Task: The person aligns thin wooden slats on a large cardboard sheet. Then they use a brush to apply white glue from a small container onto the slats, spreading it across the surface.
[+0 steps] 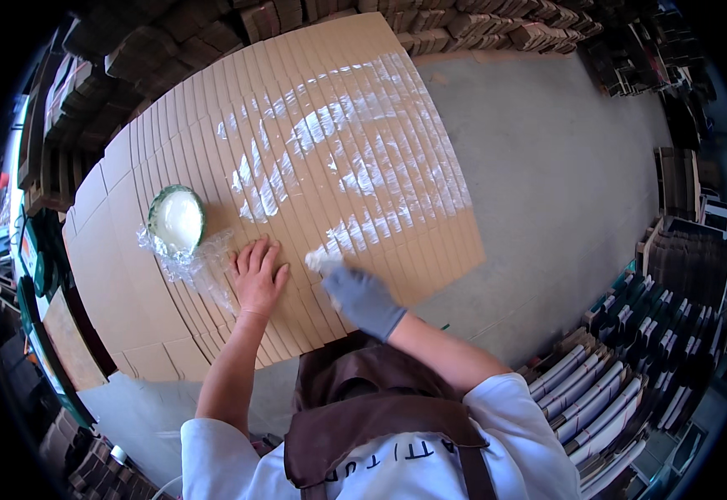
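Overlapping flat cardboard sheets (pixel 205 150) lie fanned out in front of me, their edges stepped in long rows. Wet-looking white paste (pixel 322 125) streaks the far and right part of them. My left hand (pixel 259 273), bare, rests flat on the sheets with its fingers spread. In a grey glove, my right hand (pixel 362 298) is closed round a white-coated brush (pixel 322 260); its handle is hidden in the glove. The brush head is at the near end of the paste streaks. Left of my left hand stands a round green-rimmed tub (pixel 177 218) of white paste.
Crumpled clear plastic film (pixel 188 265) lies beside and below the tub. Stacks of folded cardboard (pixel 463 32) line the far side. Grey concrete floor (pixel 547 158) shows to the right. Bundled dark and white panels (pixel 597 392) stand at the near right.
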The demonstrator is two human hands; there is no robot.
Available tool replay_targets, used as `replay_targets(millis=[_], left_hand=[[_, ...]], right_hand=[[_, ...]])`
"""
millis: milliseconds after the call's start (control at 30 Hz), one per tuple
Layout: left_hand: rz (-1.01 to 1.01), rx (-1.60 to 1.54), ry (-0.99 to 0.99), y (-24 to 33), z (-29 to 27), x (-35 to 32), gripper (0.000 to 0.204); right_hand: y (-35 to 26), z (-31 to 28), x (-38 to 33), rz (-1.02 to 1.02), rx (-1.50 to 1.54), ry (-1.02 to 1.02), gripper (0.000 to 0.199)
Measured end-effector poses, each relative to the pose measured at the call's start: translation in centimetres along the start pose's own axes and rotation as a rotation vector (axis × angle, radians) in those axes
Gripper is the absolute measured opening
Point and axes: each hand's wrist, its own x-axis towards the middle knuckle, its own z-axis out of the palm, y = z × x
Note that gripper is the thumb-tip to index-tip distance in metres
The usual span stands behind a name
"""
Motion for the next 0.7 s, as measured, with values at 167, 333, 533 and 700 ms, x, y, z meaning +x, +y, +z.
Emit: replay_targets(millis=[167, 333, 533, 700], left_hand=[[-0.013, -0.018, 0.002, -0.2, -0.3, -0.2, 0.050], [-0.037, -0.042, -0.024, 0.0, -0.1, -0.7, 0.052], [-0.036, -0.044, -0.025, -0.1, -0.2, -0.2, 0.055], [-0.059, -0.040, -0.028, -0.4, -0.5, -0.4, 0.055]], right_hand=[[11.1, -5.3, 6.6, 0.317, -0.015, 0.125, 0.014], [0.5, 0.4, 4.6, -0.007, 0.106, 0.131, 0.015], [11.5, -3.2, 12.3, 0.298, 0.063, 0.148, 0.018], [1.1, 1.3, 9.2, 0.041, 0.028, -0.009, 0.019]])
